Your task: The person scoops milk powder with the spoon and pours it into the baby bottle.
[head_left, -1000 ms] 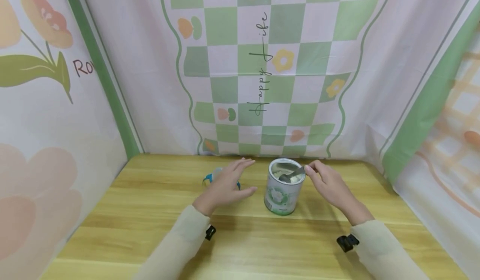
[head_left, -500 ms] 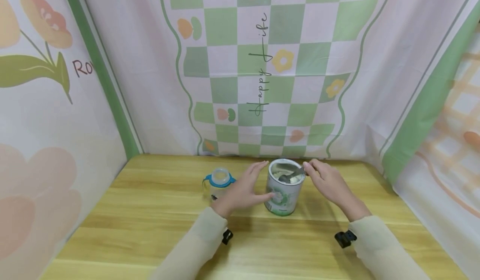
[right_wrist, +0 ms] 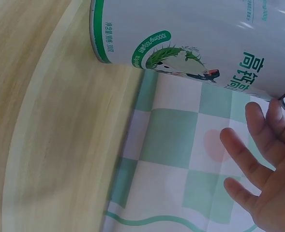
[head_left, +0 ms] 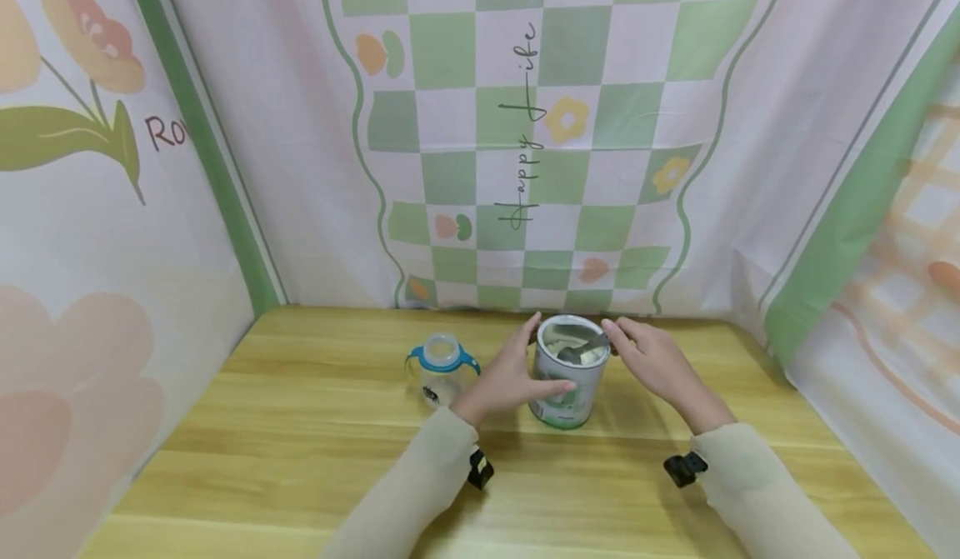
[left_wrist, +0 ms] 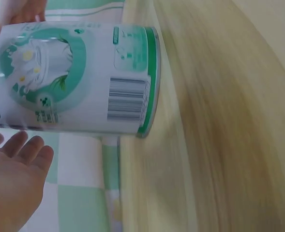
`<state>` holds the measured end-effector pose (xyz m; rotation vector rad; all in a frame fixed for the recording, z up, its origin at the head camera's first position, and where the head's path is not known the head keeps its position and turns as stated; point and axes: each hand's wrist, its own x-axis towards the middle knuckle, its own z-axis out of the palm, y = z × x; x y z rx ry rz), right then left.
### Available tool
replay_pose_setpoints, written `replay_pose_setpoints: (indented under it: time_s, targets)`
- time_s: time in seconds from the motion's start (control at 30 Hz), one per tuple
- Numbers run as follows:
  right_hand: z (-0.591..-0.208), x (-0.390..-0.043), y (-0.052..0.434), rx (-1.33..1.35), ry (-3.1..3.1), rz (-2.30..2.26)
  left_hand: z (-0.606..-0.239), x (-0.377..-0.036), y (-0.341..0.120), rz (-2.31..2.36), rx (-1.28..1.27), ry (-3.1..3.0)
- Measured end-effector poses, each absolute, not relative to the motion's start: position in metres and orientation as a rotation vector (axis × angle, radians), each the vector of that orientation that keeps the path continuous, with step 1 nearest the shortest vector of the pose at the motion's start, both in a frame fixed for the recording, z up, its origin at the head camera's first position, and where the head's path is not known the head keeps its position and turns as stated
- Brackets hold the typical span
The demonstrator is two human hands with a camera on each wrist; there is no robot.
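The left hand (head_left: 512, 376) has moved right since the earlier frames — away from the small bottle (head_left: 441, 366), which it covered a second ago and which now stands clear at centre-left of the head view. That hand now lies against the left side of the tin (head_left: 567, 373), fingers straight and spread along its wall, thumb across the front; it cups the tin without curling round it. The right hand (head_left: 651, 359) has let its pinch on the spoon (head_left: 583, 348) loosen, and its fingers rest relaxed at the tin's right rim.

Whether the fingertips touch the spoon handle is hard to tell. The left wrist view is blurred with motion and cuts off the tin's top; the right wrist view shows only the tin's lower wall and open fingers (right_wrist: 263, 164) beside it.

The tin is a round metal can with a white and green printed label, open at the top, standing on the pale wooden table (head_left: 300, 459) just right of centre. The bottle is clear plastic with a blue collar and handles.
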<state>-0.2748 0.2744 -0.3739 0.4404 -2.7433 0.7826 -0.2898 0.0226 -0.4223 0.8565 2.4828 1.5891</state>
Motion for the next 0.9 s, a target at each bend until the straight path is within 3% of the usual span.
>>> replay_pose_setpoints:
  time_s: [0.47, 0.9]
  targets:
    - [-0.370, -0.278, 0.270, 0.445, -2.794, 0.794, -0.417, -0.295, 0.043, 1.796, 0.661, 2.296]
    - [-0.360, -0.273, 0.268, 0.462, -2.826, 0.782, -0.424, -0.301, 0.047, 1.846, 0.696, 2.267]
